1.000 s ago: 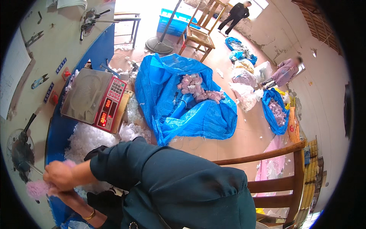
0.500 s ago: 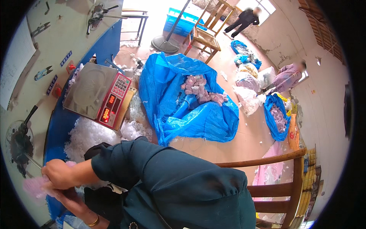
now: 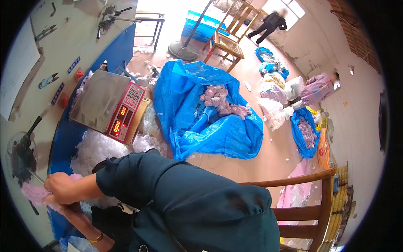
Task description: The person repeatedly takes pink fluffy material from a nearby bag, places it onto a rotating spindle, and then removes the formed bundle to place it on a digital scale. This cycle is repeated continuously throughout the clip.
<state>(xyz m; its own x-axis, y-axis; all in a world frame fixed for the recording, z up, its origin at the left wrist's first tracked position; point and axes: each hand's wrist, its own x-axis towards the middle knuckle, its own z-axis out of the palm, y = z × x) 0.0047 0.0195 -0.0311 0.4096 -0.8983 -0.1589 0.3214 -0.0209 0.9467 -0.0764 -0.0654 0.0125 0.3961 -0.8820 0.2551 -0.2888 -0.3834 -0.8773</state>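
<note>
A fluffy pink plush piece (image 3: 35, 194) is bunched between my two hands at the left, beside a thin metal rod (image 3: 36, 176). The rod sticks out of a dark round fitting (image 3: 22, 157) with black levers on the pale tabletop. My right hand (image 3: 62, 188) is closed over the plush where the rod's tip meets it; whether the tip is inside cannot be seen. Under it, my left hand (image 3: 58, 206), with a gold bracelet (image 3: 96, 238) on the wrist, is also closed on the plush, its fingers partly hidden.
A red digital scale (image 3: 105, 105) stands over white fluffy stuffing (image 3: 94, 150). A big blue bag (image 3: 201, 140) holds pink plush pieces (image 3: 216, 97). Wooden chairs (image 3: 308, 213), filled bags (image 3: 273, 111) and two people (image 3: 317, 89) are farther right.
The pink plush has shifted slightly up and left with both hands, which stay closed on it. The person in purple by the bags has moved a little.
</note>
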